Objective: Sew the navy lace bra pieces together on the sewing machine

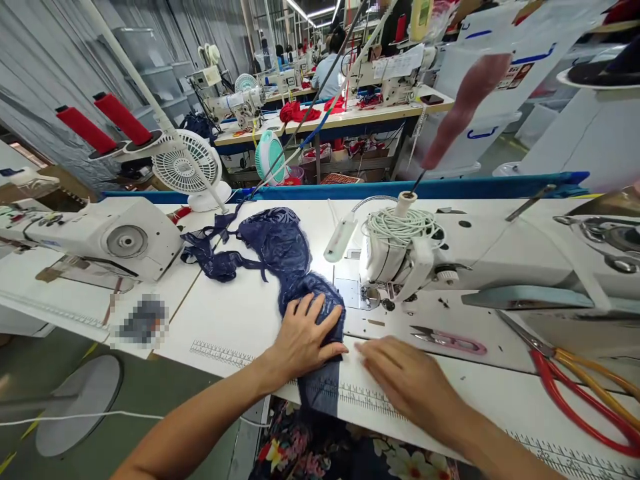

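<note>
My left hand (pixel 304 337) lies flat with fingers spread on a navy blue lace garment (pixel 280 250), pressing its near end onto the white sewing table (pixel 235 313). The garment stretches away to the upper left, its straps trailing toward a second machine. My right hand (pixel 400 373) rests on the table just right of the fabric's edge, fingers together and blurred; whether it pinches anything is unclear. A white sewing machine (pixel 415 257) stands just beyond both hands, its needle area (pixel 373 297) close to the fabric.
Pink thread snips (pixel 450 341) lie right of the needle. Red-handled scissors (pixel 575 387) sit at the far right. Another sewing machine (pixel 105 237) with red thread cones (pixel 105 123) and a small fan (pixel 187 167) stand at left. Workers sit at tables behind.
</note>
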A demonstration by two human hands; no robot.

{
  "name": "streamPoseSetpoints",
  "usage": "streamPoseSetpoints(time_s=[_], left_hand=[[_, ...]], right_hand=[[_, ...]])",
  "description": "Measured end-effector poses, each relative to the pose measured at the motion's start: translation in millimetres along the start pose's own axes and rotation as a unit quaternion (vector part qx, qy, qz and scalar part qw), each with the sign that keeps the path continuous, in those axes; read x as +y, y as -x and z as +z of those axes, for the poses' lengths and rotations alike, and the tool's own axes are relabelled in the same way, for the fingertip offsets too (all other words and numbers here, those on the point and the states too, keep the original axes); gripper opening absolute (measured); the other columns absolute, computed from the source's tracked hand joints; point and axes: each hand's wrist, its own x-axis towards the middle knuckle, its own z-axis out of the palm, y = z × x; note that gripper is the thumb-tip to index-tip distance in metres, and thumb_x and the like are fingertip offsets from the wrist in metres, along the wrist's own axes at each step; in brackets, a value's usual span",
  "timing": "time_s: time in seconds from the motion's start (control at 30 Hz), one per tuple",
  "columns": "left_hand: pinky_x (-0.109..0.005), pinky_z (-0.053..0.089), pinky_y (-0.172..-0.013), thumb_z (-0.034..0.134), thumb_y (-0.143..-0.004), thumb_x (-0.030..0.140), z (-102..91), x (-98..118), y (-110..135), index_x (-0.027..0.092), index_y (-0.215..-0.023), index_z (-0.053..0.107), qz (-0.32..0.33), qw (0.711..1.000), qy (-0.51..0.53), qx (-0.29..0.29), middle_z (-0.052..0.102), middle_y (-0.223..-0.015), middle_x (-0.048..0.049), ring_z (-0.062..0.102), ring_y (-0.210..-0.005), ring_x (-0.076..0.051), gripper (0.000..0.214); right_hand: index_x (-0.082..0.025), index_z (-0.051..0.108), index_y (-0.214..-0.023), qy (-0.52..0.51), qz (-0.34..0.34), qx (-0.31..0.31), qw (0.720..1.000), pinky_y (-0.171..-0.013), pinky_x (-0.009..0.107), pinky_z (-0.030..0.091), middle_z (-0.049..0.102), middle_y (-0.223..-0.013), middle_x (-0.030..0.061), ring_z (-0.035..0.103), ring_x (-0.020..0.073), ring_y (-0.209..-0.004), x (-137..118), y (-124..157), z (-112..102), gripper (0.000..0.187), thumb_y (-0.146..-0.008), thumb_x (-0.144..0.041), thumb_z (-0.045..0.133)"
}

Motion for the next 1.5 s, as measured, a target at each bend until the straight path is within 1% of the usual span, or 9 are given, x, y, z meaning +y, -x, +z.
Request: streamPoseSetpoints(time_s=[0.2, 0.33, 0.5, 0.7, 0.93, 1.07, 1.2, 1.37, 1.5], left_hand=[[-0.054, 0.037, -0.091, 0.049, -0.082, 0.075, -0.9, 11.8, -4.5, 0.03, -0.144, 0.044, -0.063, 0.998, -0.019, -0.005, 0.045, -0.141, -0.019, 0.043, -0.12, -0.039, 0.077], [-0.056, 0.034, -0.095, 0.05, -0.081, 0.077, 1.8, 11.7, -18.5, 0.029, -0.145, 0.043, -0.074, 0.997, 0.003, -0.003, 0.045, -0.141, -0.0174, 0.041, -0.122, -0.039, 0.08], [-0.062, 0.024, -0.106, 0.049, -0.081, 0.076, 9.0, 6.8, -35.3, 0.029, -0.144, 0.043, -0.054, 0.998, 0.042, 0.009, 0.042, -0.143, -0.0157, 0.032, -0.132, -0.04, 0.079], [-0.063, 0.02, -0.111, 0.053, -0.077, 0.078, 19.8, 4.1, -66.6, 0.026, -0.132, 0.055, -0.042, 0.996, 0.075, 0.028, 0.04, -0.143, -0.014, 0.033, -0.133, -0.039, 0.075], [-0.063, 0.024, -0.11, 0.057, -0.079, 0.074, 15.7, -1.2, -77.9, 0.02, -0.134, 0.052, -0.015, 0.997, 0.065, 0.036, 0.038, -0.145, -0.0183, 0.033, -0.134, -0.04, 0.077], [-0.046, 0.042, -0.095, 0.045, -0.098, 0.038, 6.7, 10.1, -55.0, 0.016, -0.121, 0.058, 0.052, 0.995, 0.042, 0.071, 0.058, -0.12, -0.0144, 0.051, -0.112, -0.028, 0.034], [-0.037, 0.045, -0.076, 0.031, -0.1, 0.013, 7.5, 17.8, -37.7, 0.012, -0.114, 0.06, 0.145, 0.988, -0.019, 0.053, 0.062, -0.088, -0.0082, 0.054, -0.081, -0.02, 0.032], [-0.04, 0.045, -0.09, 0.036, -0.099, 0.013, 12.5, 12.7, -35.8, 0.009, -0.128, 0.052, 0.134, 0.989, -0.035, 0.061, 0.064, -0.096, -0.0086, 0.055, -0.087, -0.021, 0.034], [-0.049, 0.035, -0.109, 0.036, -0.099, 0.013, 14.7, 9.1, -35.2, 0.012, -0.131, 0.051, 0.122, 0.991, -0.013, 0.061, 0.064, -0.112, -0.0098, 0.056, -0.108, -0.023, 0.035]], right_hand=[[-0.016, 0.059, -0.121, 0.128, 0.132, -0.049, 0.982, -0.043, 0.026, 0.027, 0.064, -0.068, 0.0056, 0.056, 0.0172, -0.052, 39.4, -38.7, 22.8, 0.031, -0.097, -0.016, 0.039], [-0.016, 0.06, -0.091, 0.101, 0.138, -0.085, 0.982, -0.046, 0.026, 0.02, 0.062, -0.069, 0.005, 0.053, 0.0141, -0.053, 38.9, -53.3, 24.6, 0.023, -0.09, -0.004, 0.04], [-0.021, 0.054, -0.085, -0.015, 0.088, -0.097, 0.991, -0.051, 0.022, 0.032, 0.058, -0.064, -0.0037, 0.054, 0.0105, -0.054, 40.0, -20.4, 5.1, 0.022, -0.1, -0.021, 0.038], [-0.02, 0.057, -0.087, -0.073, 0.02, 0.067, 0.995, -0.056, 0.025, 0.037, 0.06, -0.073, 0.0002, 0.054, 0.0118, -0.062, 43.3, 8.8, 11.2, 0.011, -0.096, -0.022, 0.05], [-0.019, 0.061, -0.102, -0.09, -0.064, 0.005, 0.994, -0.089, 0.039, 0.046, 0.063, -0.102, 0.0081, 0.057, 0.0214, -0.101, 35.8, 1.3, 11.1, 0.012, -0.094, -0.026, 0.056], [-0.018, 0.062, -0.101, -0.092, -0.065, 0.004, 0.994, -0.091, 0.04, 0.045, 0.063, -0.099, 0.0072, 0.057, 0.0207, -0.099, 32.3, 3.5, 11.2, 0.012, -0.093, -0.026, 0.056], [-0.019, 0.064, -0.097, -0.077, -0.058, 0.01, 0.995, -0.088, 0.038, 0.045, 0.064, -0.095, 0.0055, 0.058, 0.0184, -0.092, 28.2, 4.2, 11.2, 0.013, -0.094, -0.028, 0.055], [-0.019, 0.063, -0.104, -0.07, -0.021, 0.026, 0.997, -0.087, 0.036, 0.042, 0.067, -0.099, 0.0066, 0.06, 0.0186, -0.095, 32.2, 3.8, 16.1, 0.016, -0.097, -0.026, 0.051], [-0.017, 0.056, -0.129, 0.08, 0.064, 0.047, 0.994, -0.082, 0.04, 0.041, 0.068, -0.107, 0.0115, 0.062, 0.0238, -0.091, 45.4, 1.4, 30.6, 0.034, -0.1, -0.027, 0.042]])
